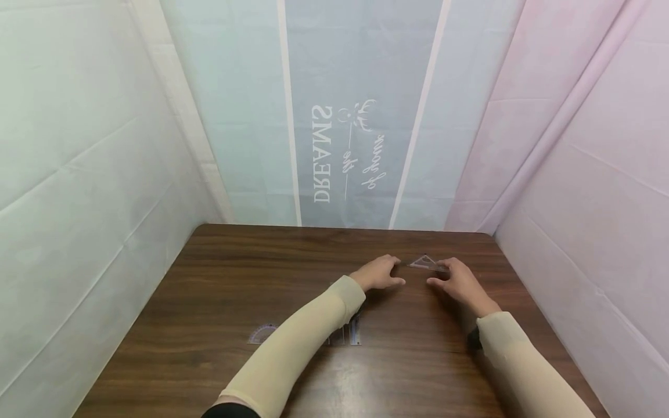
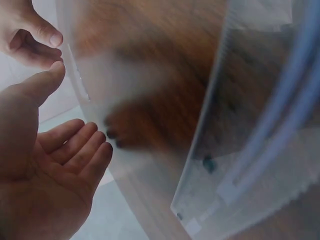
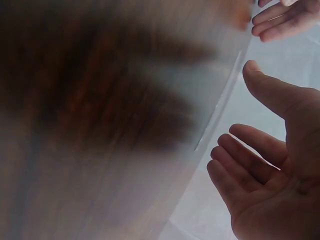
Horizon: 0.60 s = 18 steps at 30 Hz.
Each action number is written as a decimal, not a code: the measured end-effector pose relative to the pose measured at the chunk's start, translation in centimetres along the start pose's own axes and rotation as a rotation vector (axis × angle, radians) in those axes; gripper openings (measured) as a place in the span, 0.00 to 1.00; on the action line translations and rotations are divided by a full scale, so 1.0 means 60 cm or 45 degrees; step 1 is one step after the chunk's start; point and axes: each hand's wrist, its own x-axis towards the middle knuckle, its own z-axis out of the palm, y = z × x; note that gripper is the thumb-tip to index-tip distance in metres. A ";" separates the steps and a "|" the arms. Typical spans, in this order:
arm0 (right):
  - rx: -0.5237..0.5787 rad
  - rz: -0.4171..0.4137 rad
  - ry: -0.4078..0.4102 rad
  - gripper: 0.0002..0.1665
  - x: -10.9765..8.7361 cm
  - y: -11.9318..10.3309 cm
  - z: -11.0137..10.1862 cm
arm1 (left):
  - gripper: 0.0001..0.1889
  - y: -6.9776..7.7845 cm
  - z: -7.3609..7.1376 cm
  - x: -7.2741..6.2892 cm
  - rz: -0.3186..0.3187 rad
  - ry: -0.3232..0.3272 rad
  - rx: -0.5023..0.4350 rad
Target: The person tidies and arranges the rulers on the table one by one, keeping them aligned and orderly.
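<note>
A clear triangular set square (image 1: 424, 263) lies flat near the far edge of the wooden table; in the right wrist view it shows only as a thin bright edge (image 3: 220, 107). My right hand (image 1: 461, 283) is at the set square's right end, thumb and fingers spread apart; whether a fingertip touches it I cannot tell. To its left my left hand (image 1: 378, 274) hovers with fingers extended and nothing in it. Both palms look relaxed and bare in the wrist views. Close below the left wrist camera lies a clear plastic measuring piece (image 2: 250, 125) with blue bands.
A clear protractor (image 1: 261, 334) lies left of my left forearm. A clear ruler (image 1: 355, 331) with a bluish strip lies right of that forearm, partly covered by it. White cloth walls (image 1: 590, 191) stand on both sides, and a printed curtain (image 1: 360, 69) hangs behind the table (image 1: 209, 278).
</note>
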 end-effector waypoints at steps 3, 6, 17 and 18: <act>0.000 0.009 0.005 0.37 0.009 0.012 0.002 | 0.35 0.001 0.007 0.008 0.007 -0.007 -0.011; -0.002 0.012 0.003 0.35 0.019 0.023 0.003 | 0.35 -0.002 0.013 0.018 0.012 0.009 0.002; -0.086 0.018 -0.026 0.32 0.041 0.032 0.004 | 0.36 -0.004 0.030 0.040 0.014 0.014 0.077; -0.088 0.020 -0.032 0.32 0.042 0.031 0.004 | 0.37 -0.003 0.031 0.041 0.016 0.010 0.082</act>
